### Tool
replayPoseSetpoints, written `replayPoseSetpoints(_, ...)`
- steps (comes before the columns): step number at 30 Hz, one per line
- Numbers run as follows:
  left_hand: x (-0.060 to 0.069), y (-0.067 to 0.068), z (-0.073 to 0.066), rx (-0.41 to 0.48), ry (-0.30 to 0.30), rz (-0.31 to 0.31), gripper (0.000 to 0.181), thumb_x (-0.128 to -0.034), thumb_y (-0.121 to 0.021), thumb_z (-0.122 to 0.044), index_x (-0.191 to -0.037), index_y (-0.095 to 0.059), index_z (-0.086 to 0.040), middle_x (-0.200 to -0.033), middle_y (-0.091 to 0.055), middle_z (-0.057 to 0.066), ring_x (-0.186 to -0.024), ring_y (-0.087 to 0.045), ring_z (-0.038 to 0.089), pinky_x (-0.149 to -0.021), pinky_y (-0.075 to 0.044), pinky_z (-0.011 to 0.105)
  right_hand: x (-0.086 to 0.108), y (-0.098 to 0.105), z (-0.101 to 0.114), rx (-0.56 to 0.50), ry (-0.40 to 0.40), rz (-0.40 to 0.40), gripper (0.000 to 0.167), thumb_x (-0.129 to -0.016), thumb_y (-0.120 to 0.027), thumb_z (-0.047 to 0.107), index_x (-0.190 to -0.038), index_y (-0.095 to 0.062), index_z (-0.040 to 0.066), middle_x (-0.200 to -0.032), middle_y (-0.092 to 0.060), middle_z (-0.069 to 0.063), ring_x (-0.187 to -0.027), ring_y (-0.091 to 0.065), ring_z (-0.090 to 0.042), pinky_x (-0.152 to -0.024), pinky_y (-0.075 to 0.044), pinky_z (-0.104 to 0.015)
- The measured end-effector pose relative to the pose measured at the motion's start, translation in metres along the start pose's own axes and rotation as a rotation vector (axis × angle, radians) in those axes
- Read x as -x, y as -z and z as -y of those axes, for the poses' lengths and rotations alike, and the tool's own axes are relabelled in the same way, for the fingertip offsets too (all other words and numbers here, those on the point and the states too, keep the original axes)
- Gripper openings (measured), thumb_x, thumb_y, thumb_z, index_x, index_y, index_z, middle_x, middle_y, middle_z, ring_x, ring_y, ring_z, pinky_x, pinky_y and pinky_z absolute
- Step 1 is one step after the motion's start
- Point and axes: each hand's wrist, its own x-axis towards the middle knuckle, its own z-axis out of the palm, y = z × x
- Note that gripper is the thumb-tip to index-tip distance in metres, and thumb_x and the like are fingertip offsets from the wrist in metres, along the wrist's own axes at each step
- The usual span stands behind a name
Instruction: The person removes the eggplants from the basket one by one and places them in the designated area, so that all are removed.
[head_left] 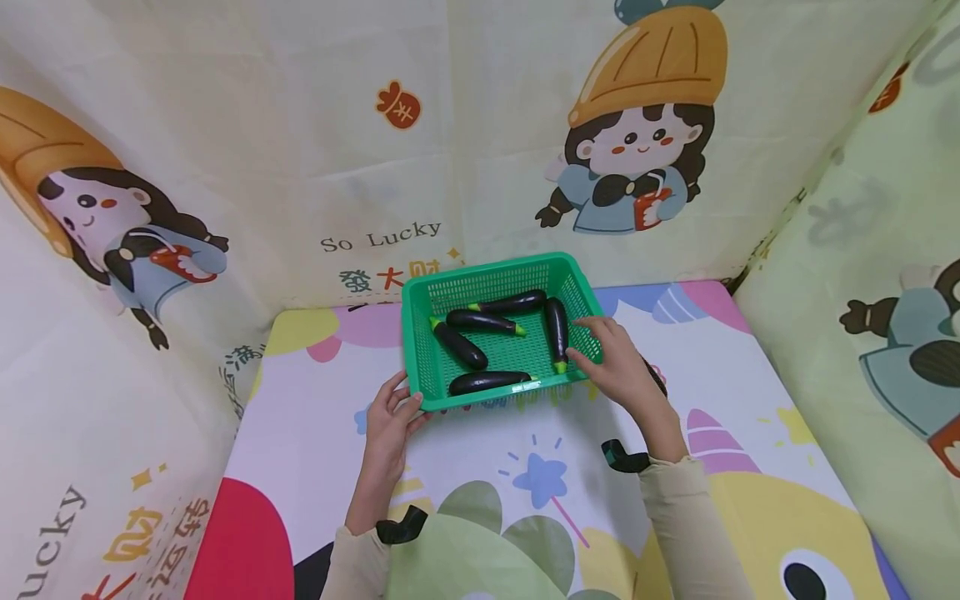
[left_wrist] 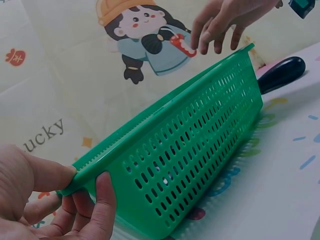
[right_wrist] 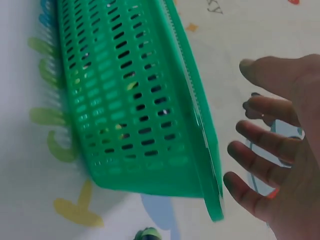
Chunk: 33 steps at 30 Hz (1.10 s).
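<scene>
A green plastic basket (head_left: 498, 402) holds several small dark purple eggplants (head_left: 557, 333) with green stem ends. At its near left corner my left hand (head_left: 386, 429) grips the rim, thumb on top and fingers beneath, as the left wrist view shows. My right hand (head_left: 618, 362) hovers by the right rim, fingers apart and holding nothing. Another eggplant (left_wrist: 282, 75) lies on the table outside the basket, on its right side. In the head view my right hand mostly hides it; only its green end (right_wrist: 148, 233) appears in the right wrist view.
The table carries a printed cartoon cloth (head_left: 315, 467). Right behind the basket rises a cream printed curtain (head_left: 480, 167), with further curtains on the left and right sides. A black strap mount (head_left: 401, 527) sits on each wrist.
</scene>
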Motion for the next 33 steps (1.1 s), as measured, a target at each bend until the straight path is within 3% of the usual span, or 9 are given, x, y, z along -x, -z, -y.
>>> replayPoseSetpoints(5,0.0,0.0,-0.001,-0.008,-0.001,0.005,0.057,-0.1048,-0.06,-0.005,-0.158,-0.04,-0.011,-0.131,-0.054,0.015,-0.092,-0.071,0.006,-0.089,-0.063,0.033,-0.005,-0.006,0.008,0.015,0.03,0.068,0.053,-0.101,-0.071,0.027,-0.146,-0.054,0.005,-0.149,-0.05,-0.018,-0.142,-0.045,-0.04,-0.116,-0.042,-0.061)
replayPoseSetpoints(15,-0.001,0.0,0.0,-0.001,0.001,-0.004,0.058,-0.1045,-0.06,-0.003,-0.158,-0.04,-0.011,-0.129,-0.054,0.013,-0.092,-0.071,0.006,-0.089,-0.064,0.034,-0.02,-0.019,0.027,0.053,0.143,0.127,0.05,-0.1,-0.072,0.026,-0.142,-0.057,0.006,-0.146,-0.054,-0.018,-0.138,-0.049,-0.039,-0.116,-0.044,-0.059)
replayPoseSetpoints(21,-0.001,0.0,0.0,-0.001,0.005,-0.005,0.058,-0.1046,-0.06,-0.004,-0.159,-0.04,-0.011,-0.129,-0.054,0.013,-0.092,-0.07,0.006,-0.09,-0.063,0.036,-0.031,-0.032,0.033,0.097,0.135,0.219,0.052,-0.102,-0.069,0.032,-0.146,-0.055,0.008,-0.146,-0.055,-0.014,-0.136,-0.052,-0.037,-0.114,-0.046,-0.057)
replayPoseSetpoints(30,0.0,0.0,0.0,0.001,0.006,0.004,0.058,-0.1051,-0.06,-0.005,-0.159,-0.039,-0.012,-0.13,-0.054,0.013,-0.094,-0.07,0.006,-0.088,-0.063,0.032,-0.043,-0.052,0.04,0.049,0.165,0.357,0.047,-0.104,-0.066,0.035,-0.144,-0.058,0.011,-0.146,-0.057,-0.017,-0.132,-0.057,-0.035,-0.112,-0.049,-0.053)
replayPoseSetpoints(33,0.0,0.0,0.0,0.006,0.006,0.006,0.058,-0.1051,-0.06,-0.004,-0.159,-0.04,-0.012,-0.13,-0.054,0.014,-0.094,-0.07,0.006,-0.087,-0.063,0.031,-0.049,-0.058,0.041,0.019,0.16,0.42,0.047,-0.105,-0.063,0.036,-0.144,-0.058,0.01,-0.147,-0.057,-0.017,-0.138,-0.053,-0.036,-0.115,-0.047,-0.054)
